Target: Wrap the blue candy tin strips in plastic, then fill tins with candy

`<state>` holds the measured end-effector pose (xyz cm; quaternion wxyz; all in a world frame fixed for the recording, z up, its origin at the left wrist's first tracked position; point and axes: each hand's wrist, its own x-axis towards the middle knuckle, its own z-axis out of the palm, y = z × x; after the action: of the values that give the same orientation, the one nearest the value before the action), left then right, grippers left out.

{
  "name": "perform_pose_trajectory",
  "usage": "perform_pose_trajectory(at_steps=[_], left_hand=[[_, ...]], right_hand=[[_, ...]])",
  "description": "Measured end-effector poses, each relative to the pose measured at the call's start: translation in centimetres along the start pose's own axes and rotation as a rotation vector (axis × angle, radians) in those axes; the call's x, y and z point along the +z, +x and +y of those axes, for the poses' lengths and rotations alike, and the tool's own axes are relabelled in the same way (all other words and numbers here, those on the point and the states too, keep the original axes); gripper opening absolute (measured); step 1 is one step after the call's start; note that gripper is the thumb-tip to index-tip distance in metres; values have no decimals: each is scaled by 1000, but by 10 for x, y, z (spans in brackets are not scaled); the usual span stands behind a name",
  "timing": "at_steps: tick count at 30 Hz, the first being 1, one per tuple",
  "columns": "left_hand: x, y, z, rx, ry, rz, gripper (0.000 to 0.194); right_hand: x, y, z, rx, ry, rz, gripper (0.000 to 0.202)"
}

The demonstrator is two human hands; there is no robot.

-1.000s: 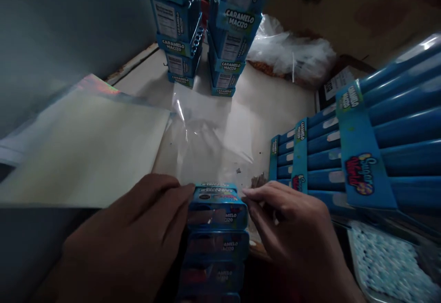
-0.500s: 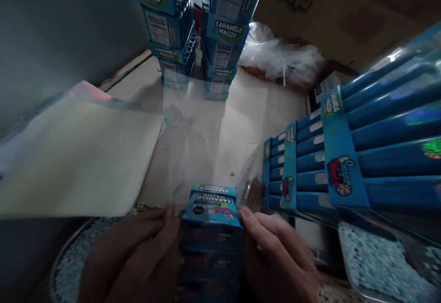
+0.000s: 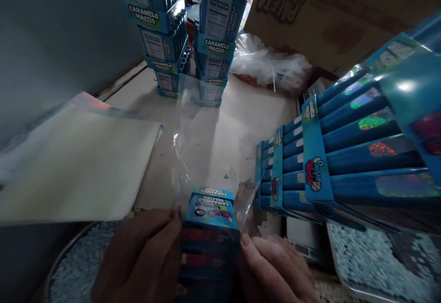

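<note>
Between my hands stands a blue candy box (image 3: 211,211) printed "Caramelo Macizo", its lower part in shadow. A clear plastic bag (image 3: 179,165) surrounds its top and extends away over the table. My left hand (image 3: 138,255) has its fingers closed at the bag's left edge, beside the box. On the opposite side, my right hand (image 3: 275,266) pinches the plastic near the box's right edge, thumb and finger together. The undersides of both hands are hidden.
Two stacks of blue boxes (image 3: 161,46) rise at the back, and more blue boxes (image 3: 314,156) stand at the right. Pale sheets in plastic (image 3: 86,165) lie left. Trays of light-blue pellets (image 3: 372,252) flank the front. A cardboard box (image 3: 330,23) and crumpled plastic (image 3: 272,62) are behind.
The bag's sides now stand further up around the box. Both hands remain beside it, with the right hand slightly lower. The view has shifted a little.
</note>
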<state>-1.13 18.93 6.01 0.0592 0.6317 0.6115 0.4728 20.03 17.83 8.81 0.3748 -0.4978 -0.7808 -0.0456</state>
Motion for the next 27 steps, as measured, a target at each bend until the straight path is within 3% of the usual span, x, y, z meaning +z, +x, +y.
perform_pose_trajectory(at_steps=[4, 7, 10, 14, 19, 22, 27], left_hand=[[22, 25, 2, -41, 152, -27, 11], [37, 49, 2, -63, 317, -95, 17], [41, 59, -2, -137, 420, -156, 14], [35, 43, -23, -283, 374, -217, 17], [34, 18, -49, -196, 290, -217, 28], [37, 10, -53, -153, 252, -295, 34], [39, -3, -61, -208, 185, -419, 26]], right_hand=[[34, 8, 8, 109, 119, 85, 20], [64, 24, 23, 209, 156, 75, 11], [82, 32, 35, 270, 112, 31, 13], [87, 18, 42, 282, 68, -26, 15], [83, -6, 41, 146, 226, 26, 18], [84, -8, 39, 200, 246, 68, 23], [90, -9, 36, 331, 554, 20, 17]])
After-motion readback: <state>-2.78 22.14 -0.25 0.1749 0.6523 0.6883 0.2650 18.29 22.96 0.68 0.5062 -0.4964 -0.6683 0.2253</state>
